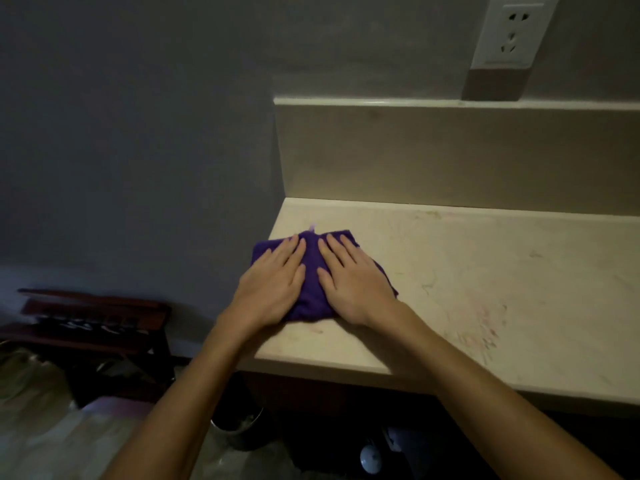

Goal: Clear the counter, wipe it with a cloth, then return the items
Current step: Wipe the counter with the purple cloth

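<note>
A purple cloth lies flat at the left end of the beige stone counter. My left hand presses on the cloth's left half with straight fingers. Beside it, my right hand presses the right half, fingers straight and pointing toward the wall. The two hands lie side by side, nearly touching. The cloth's left edge hangs slightly over the counter's left end. No other items stand on the visible counter.
A beige backsplash ledge runs behind the counter, with a white wall socket above it. A dark wooden rack stands low at the left. A metal bin sits under the counter.
</note>
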A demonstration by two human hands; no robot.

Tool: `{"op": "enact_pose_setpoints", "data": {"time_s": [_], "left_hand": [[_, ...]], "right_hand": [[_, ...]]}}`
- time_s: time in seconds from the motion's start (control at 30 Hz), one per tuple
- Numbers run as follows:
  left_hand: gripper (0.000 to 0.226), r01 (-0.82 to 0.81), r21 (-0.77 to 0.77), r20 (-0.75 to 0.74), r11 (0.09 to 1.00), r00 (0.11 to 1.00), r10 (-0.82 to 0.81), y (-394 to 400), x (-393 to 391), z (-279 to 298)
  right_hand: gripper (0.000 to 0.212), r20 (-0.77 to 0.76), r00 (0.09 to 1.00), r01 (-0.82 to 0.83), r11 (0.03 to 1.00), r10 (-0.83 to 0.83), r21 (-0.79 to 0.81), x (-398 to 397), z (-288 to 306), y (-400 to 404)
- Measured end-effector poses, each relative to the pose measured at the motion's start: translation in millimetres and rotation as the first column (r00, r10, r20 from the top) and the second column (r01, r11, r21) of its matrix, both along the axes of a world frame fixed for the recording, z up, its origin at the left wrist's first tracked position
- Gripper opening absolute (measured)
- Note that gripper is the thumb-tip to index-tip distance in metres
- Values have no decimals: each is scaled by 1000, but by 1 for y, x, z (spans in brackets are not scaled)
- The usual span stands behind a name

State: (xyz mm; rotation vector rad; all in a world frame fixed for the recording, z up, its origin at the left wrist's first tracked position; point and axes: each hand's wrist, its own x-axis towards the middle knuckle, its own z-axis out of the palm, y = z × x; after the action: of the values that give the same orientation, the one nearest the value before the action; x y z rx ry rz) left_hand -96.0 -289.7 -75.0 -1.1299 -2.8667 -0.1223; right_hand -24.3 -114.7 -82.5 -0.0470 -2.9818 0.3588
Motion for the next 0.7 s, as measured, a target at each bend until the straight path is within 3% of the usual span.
{"op": "enact_pose_setpoints", "data": {"time_s": [0.1,0.17,0.33,0.5,0.63,0.7], "left_hand": [[78,-2,-92,-42,996,999,-2,28,-71,2],[60,1,-103,-17,995,1000,-3,40,-108,2],[55,-4,-87,-36,996,999,1,48,-146,-2],[55,-63,48,58,997,996,60,35,-107,5],[72,-26,78,45,997,999,22,-10,-34,-3],[76,-14,114,31,993,999,10,-40,8,-18]], "right_hand": [[86,29,998,57,998,-57,6,-74,-2,17],[80,83,994,73,997,-73,5,-111,0,25],[63,49,994,95,995,-96,19,-146,-2,29],[64,64,995,74,997,-73,-13,-116,6,15],[77,2,1000,12,1000,-12,13,-37,0,-14],[73,-34,999,-24,1000,24,-18,10,-4,-36]]}}
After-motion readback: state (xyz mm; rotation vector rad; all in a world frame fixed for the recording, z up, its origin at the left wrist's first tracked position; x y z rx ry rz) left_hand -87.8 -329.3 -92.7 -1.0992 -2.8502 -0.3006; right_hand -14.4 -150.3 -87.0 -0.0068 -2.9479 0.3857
